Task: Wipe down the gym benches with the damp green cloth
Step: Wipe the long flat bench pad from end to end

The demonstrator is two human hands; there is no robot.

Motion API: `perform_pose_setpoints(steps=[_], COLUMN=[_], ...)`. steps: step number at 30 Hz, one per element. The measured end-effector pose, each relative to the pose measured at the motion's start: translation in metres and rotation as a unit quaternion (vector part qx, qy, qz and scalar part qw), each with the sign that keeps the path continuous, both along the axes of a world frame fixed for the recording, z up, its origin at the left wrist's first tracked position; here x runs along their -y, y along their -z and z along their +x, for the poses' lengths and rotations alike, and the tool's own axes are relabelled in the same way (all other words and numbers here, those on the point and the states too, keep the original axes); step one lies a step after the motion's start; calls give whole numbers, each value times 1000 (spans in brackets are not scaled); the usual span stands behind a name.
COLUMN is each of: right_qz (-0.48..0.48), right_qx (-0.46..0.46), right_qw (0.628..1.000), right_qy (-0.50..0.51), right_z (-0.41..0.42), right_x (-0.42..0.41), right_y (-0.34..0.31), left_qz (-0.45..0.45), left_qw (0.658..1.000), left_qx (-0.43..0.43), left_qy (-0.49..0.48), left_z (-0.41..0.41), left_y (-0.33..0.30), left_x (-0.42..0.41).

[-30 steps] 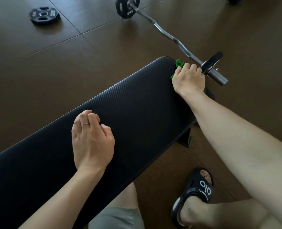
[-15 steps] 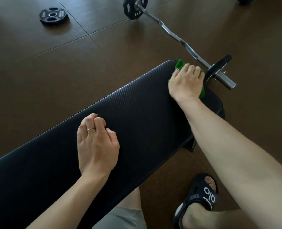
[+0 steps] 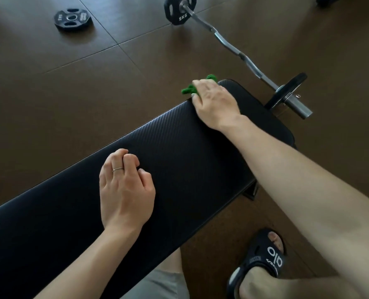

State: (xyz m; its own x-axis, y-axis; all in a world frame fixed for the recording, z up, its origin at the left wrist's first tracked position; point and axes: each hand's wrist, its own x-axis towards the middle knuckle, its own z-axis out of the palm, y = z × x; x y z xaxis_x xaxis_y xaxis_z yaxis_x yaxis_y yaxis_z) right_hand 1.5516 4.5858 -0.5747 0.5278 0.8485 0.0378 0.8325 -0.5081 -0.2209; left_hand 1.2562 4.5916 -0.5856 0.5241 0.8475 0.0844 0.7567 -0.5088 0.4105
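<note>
A long black padded bench (image 3: 179, 152) runs diagonally from the lower left to the upper right. My right hand (image 3: 215, 102) grips the green cloth (image 3: 189, 89) at the bench's far left edge near its end; the cloth sticks out past my fingers over the edge. My left hand (image 3: 125, 188) rests on the middle of the bench with fingers loosely curled, holding nothing. A ring shows on one finger.
A curl bar (image 3: 233, 47) with a 5 kg plate (image 3: 179, 10) lies on the brown floor beyond the bench end. A loose weight plate (image 3: 72, 18) lies at the upper left. My foot in a black slipper (image 3: 263, 264) stands at the lower right.
My right hand has swept the green cloth leftward across the bench's far end to its far edge. My left hand has stayed in place on the bench.
</note>
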Motion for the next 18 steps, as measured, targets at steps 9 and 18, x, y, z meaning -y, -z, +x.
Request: perform_pose_setpoints(steps=[9, 18], right_qz=[26, 47], right_qx=[32, 55], right_qw=[995, 959], right_qy=[89, 272], right_z=[38, 9], right_x=[25, 94], right_y=[2, 11], left_qz=[10, 21], left_qw=[1000, 1000], left_qx=[6, 0], left_qy=[5, 11], left_z=[-2, -1], left_y=[1, 3], left_x=[-1, 1])
